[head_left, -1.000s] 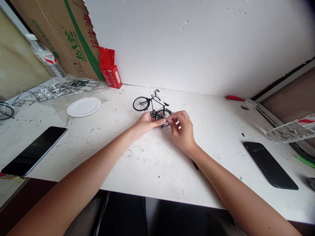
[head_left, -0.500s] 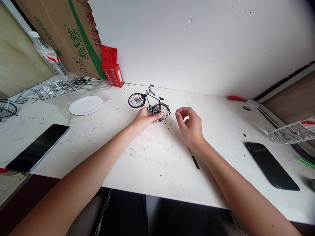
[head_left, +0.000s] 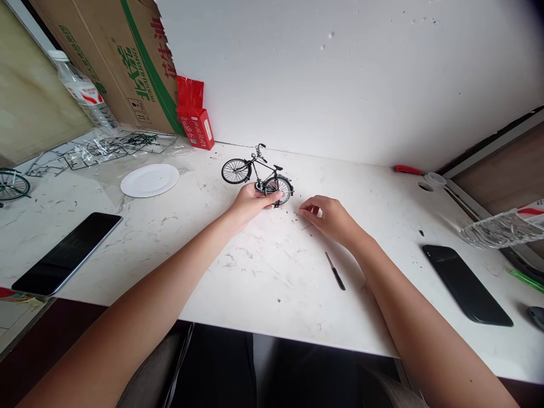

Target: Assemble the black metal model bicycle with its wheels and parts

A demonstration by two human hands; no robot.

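Observation:
A small black model bicycle is held by its rear wheel and pedal area in my left hand, its front wheel pointing left. To the right of it, low over the white table, my right hand has thumb and fingertips pinched together near some tiny dark scraps. Whether anything small sits in that pinch is not visible. A thin knife with a black handle lies on the table below my right hand.
At left are a white paper plate, a phone, parts frames, a bottle and part of another model bicycle. A red box stands by the wall. Another phone and a plastic bottle lie right.
My right hand has lowered toward the table and turned, its fingertips now among the scraps. The knife shows more fully. My left hand and the model bicycle stay almost in place.

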